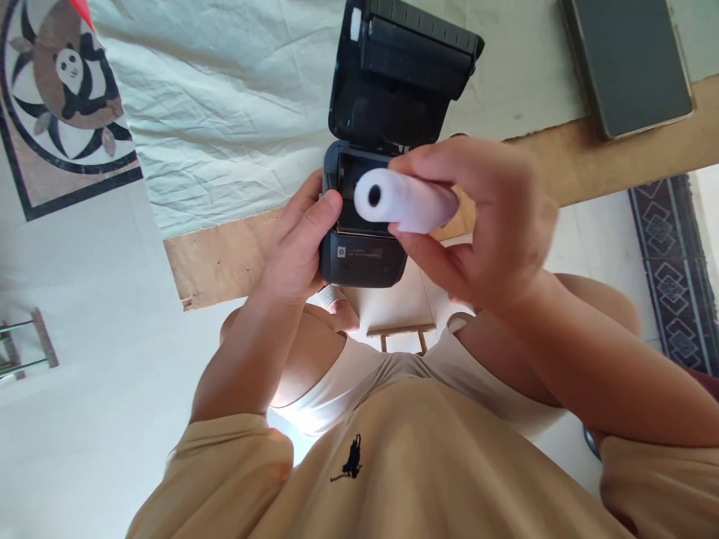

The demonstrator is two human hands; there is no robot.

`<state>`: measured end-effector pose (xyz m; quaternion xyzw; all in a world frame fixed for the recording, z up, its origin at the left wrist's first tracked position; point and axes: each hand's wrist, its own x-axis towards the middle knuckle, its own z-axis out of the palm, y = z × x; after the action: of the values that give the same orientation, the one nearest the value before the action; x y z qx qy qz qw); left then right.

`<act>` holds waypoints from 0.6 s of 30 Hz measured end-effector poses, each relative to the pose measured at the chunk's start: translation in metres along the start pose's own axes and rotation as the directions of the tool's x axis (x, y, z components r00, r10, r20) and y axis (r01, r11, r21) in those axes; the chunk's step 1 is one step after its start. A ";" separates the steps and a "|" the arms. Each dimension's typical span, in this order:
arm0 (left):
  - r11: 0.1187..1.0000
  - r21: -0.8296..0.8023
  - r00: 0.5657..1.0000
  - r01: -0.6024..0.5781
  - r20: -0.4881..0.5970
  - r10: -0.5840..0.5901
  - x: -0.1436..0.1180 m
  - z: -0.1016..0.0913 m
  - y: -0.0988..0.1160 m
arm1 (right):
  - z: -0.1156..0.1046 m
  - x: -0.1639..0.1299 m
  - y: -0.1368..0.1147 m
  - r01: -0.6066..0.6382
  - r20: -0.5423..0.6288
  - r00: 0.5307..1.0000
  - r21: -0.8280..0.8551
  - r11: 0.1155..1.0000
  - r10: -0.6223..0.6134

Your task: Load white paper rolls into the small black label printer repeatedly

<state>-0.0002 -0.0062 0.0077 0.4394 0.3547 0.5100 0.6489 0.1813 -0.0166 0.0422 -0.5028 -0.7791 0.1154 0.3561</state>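
A small black receipt printer [364, 262] is gripped along its left side by my left hand [300, 243], the thumb resting on its rim. Its lid [387, 97] stands swung up, so part of the paper compartment shows. Between the thumb and fingers of my right hand [488, 217] is a white paper roll [419, 202], its dark core hole facing left. The roll is above the compartment and hides much of it; whether it touches the printer I cannot tell.
A pale green cloth [236, 112] covers most of the wooden table [225, 269], whose bare front edge shows. A dark flat box-like object [632, 64] lies at the upper right. My legs and a wooden stool's bar [401, 330] are below. A panda-patterned floor panel [70, 82] shows at left.
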 end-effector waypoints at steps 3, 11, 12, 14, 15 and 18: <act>1.000 0.030 1.000 0.007 -0.015 -0.006 -0.001 0.001 0.003 | 0.008 -0.003 -0.006 0.197 -0.124 0.969 -0.146 0.970 -0.215; 0.999 0.020 0.998 0.027 0.049 -0.028 -0.003 0.000 0.003 | 0.019 0.003 -0.004 0.082 -0.009 0.996 -0.260 0.962 -0.087; 0.999 0.022 0.999 0.027 0.046 -0.028 -0.003 -0.001 0.003 | 0.020 0.003 -0.004 0.104 -0.015 0.994 -0.258 0.961 -0.111; 0.999 0.028 0.999 0.022 0.038 -0.023 -0.003 -0.001 0.003 | 0.021 0.004 -0.005 0.154 -0.053 0.984 -0.251 0.956 -0.172; 0.999 0.029 0.999 0.019 0.038 -0.020 -0.002 -0.001 0.003 | 0.021 0.004 -0.005 0.170 -0.072 0.979 -0.244 0.955 -0.192; 0.999 0.031 0.999 0.021 0.028 -0.022 -0.002 -0.001 0.003 | 0.019 0.003 -0.007 0.161 -0.093 0.978 -0.229 0.960 -0.186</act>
<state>-0.0022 -0.0075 0.0099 0.4528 0.3578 0.4911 0.6525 0.1626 -0.0139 0.0339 -0.4746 -0.8068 -0.0323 0.3505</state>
